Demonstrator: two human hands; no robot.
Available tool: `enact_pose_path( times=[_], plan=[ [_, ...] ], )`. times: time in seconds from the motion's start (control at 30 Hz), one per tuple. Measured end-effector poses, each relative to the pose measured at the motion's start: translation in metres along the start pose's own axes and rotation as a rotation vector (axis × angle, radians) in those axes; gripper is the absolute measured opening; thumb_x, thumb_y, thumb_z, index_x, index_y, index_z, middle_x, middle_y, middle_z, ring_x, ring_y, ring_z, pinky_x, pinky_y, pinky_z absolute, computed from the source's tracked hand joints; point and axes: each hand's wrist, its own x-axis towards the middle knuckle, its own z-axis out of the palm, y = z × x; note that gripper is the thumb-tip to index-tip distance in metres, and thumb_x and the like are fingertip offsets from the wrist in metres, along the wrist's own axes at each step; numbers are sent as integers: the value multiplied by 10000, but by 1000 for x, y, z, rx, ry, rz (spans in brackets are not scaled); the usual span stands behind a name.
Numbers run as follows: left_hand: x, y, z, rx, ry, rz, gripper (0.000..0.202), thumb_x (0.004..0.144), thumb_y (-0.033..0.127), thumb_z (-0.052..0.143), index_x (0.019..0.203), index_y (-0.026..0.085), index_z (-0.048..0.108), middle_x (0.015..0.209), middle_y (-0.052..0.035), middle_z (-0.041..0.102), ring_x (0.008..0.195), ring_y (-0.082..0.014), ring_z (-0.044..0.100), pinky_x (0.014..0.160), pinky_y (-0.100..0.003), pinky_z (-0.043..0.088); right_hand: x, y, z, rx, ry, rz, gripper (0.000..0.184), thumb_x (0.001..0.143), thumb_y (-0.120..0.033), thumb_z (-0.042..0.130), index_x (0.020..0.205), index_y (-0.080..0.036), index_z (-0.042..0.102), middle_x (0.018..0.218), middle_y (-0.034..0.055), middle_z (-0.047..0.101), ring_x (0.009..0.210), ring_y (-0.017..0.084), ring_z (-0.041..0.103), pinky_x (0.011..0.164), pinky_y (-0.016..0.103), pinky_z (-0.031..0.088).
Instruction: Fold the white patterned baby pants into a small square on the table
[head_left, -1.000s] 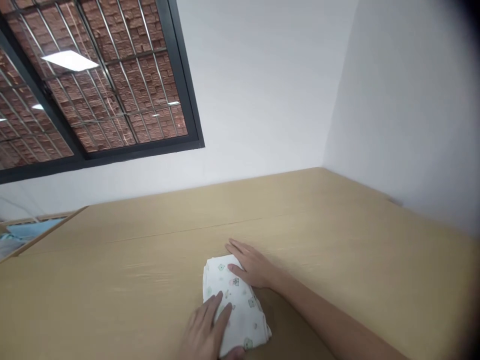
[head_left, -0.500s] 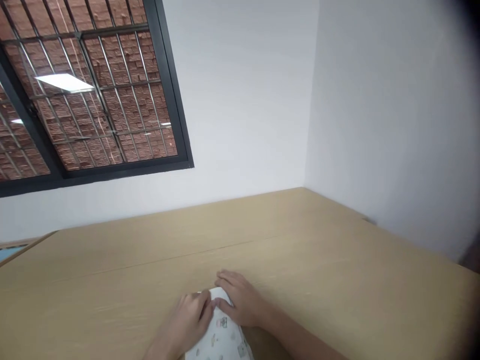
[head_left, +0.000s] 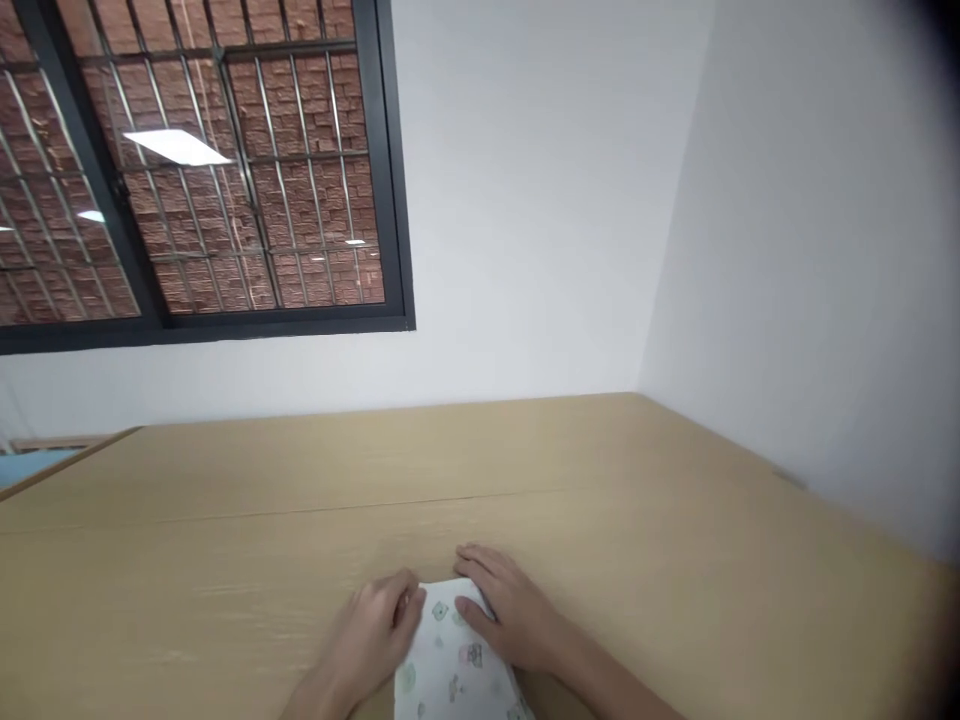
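A white cloth (head_left: 442, 665) with small printed animal figures lies folded on the tabletop at the bottom middle, and its near end is cut off by the frame. Its far left corner is pinched in my left hand (head_left: 371, 630), fingers curled and thumb against the edge. My right hand (head_left: 514, 610) grips the far right edge, with the thumb on top and the fingers bent over the side. The undersides of the fingers are hidden.
The wide wooden table (head_left: 262, 580) has a seam running across it. It meets a white wall (head_left: 525, 200) behind and another at the right. A barred, dark-framed window (head_left: 397, 250) is at upper left. Something light blue (head_left: 34, 466) shows beyond the left table edge.
My hands have moved a little apart at the cloth's far end, and more of its printed top shows between them. The camera view has turned slightly left and levelled.
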Motion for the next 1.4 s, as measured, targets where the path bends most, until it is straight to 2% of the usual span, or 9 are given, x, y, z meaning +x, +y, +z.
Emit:
enact_pose_path(
  times=[0.47,0.67,0.83,0.93,1.03,1.13,1.23,1.3,1.4],
  plan=[
    [-4,-3,-2,-14,-21,10,241,1006,370,371,860,233,504,787,0,637,711,-172,566,651,-277,339,0,-8,0,-98,3,-9,448,1055,-406,350,1325,-157,606,1457,113,553,1386,267,463,1170,446,357],
    [-3,-7,-11,21,-63,-3,142,942,374,511,940,243,567,716,35,614,678,-164,563,639,-266,335,1,-7,1,-134,-4,-13,444,1066,-401,330,1324,-160,599,1465,118,544,1388,278,461,1157,469,370],
    [-4,-7,-8,51,-44,-16,128,934,368,539,955,244,563,750,34,633,717,-174,580,659,-272,331,0,-8,1,-217,158,-100,375,1030,-323,427,1340,-146,544,1406,172,559,1306,305,502,1066,492,428],
    [-2,-9,-2,77,-7,-35,101,954,330,507,982,241,547,784,22,642,726,-183,588,654,-281,323,-2,-17,0,-211,241,-148,238,1004,-224,418,1129,-161,611,1140,139,646,1060,268,587,890,431,486],
    [2,-14,1,106,44,-62,91,978,290,461,991,235,532,874,-4,665,778,-194,608,676,-292,325,-6,-29,0,-106,170,-173,192,974,-184,434,913,-184,617,860,55,647,823,204,587,773,356,475],
    [4,-23,0,133,94,-109,100,987,281,445,986,230,531,884,-18,672,789,-206,623,673,-299,321,-12,-42,-4,-28,37,-149,79,884,-200,592,939,-196,649,889,38,673,862,208,601,825,351,470],
    [5,-30,-2,149,130,-143,133,995,289,429,959,227,542,871,-29,674,802,-218,634,661,-301,323,-20,-49,-12,38,-123,-88,413,742,-318,796,1130,-255,667,1115,38,669,1069,250,585,921,347,459],
    [5,-32,-4,153,143,-138,167,998,282,408,928,223,547,897,-38,673,824,-220,634,669,-305,333,-26,-49,-16,74,-216,-86,633,680,-405,849,1263,-306,625,1260,34,617,1163,260,553,962,333,454],
    [5,-28,-9,144,146,-88,210,997,291,393,884,218,555,894,-39,656,798,-203,611,672,-308,348,-29,-45,-17,57,-250,-122,670,708,-423,824,1329,-317,596,1354,47,577,1231,273,533,1017,338,440]
  ],
)
